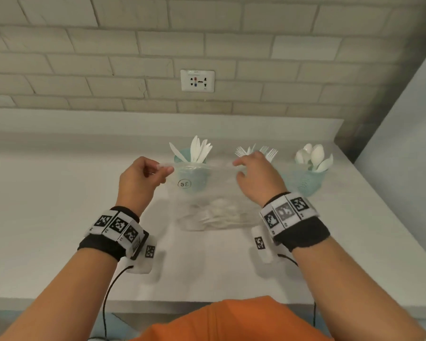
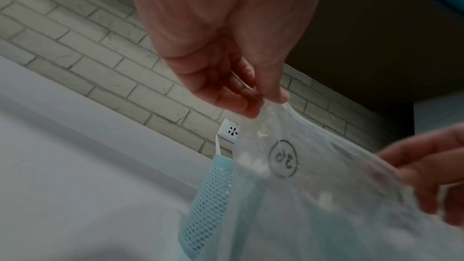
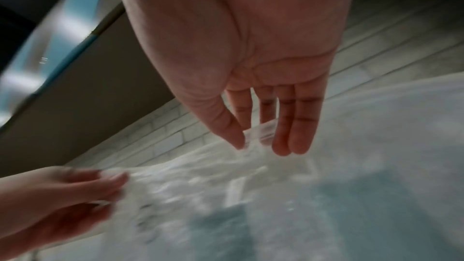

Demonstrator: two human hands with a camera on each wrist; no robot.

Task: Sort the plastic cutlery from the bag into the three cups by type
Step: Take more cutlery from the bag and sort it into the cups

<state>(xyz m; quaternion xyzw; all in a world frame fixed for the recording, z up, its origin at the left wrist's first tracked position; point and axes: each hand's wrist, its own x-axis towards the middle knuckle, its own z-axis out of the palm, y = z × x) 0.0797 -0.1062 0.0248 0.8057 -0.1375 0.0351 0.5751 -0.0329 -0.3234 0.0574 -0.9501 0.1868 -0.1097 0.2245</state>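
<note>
Left hand (image 1: 143, 178): thumb and forefinger pinch left corner of top edge of clear soft plastic bag (image 1: 202, 193). Right hand (image 1: 255, 178): fingers nearly straight, thumb and fingertips nipping right corner.

Bag hangs stretched between hands, bottom sagging on white bench (image 1: 59, 217), in front of three pale-blue mesh cups (image 1: 308, 180).

Judged: film thin, limp, slippery; hold at mouth rim.

White plastic cutlery (image 1: 219, 215) inside: light, stiff, tangled; lift by handles. Circled "36" on film.
</note>
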